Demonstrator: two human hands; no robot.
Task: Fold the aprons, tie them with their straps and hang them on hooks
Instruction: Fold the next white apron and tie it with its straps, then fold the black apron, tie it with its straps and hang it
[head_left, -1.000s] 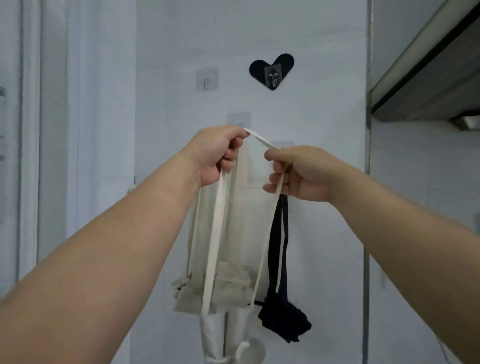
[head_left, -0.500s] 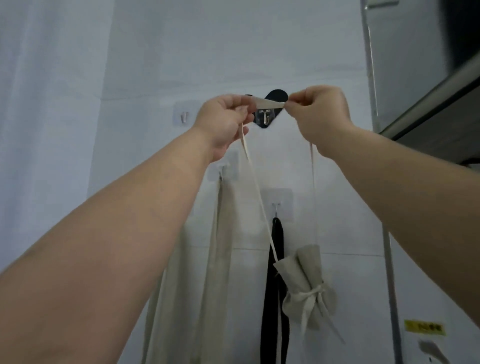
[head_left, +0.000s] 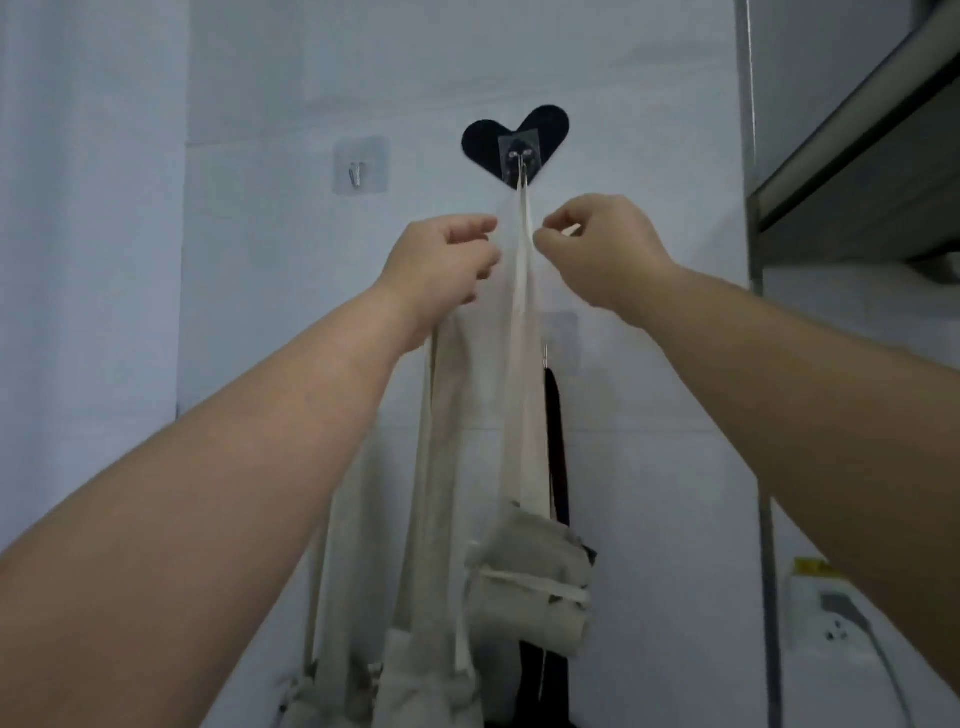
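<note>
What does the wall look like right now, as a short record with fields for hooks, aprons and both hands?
heart hook: holds the strap of the cream bundle
clear hook: bare
lower hook: holds a black apron
other cream aprons: hanging at left
left hand: beside the strap, fingers loose
right hand: beside the strap, fingers loose

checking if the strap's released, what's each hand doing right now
Left hand: loosely curled beside the strap, grip cannot be told.
Right hand: fingers pinched, holding anything cannot be told.
</note>
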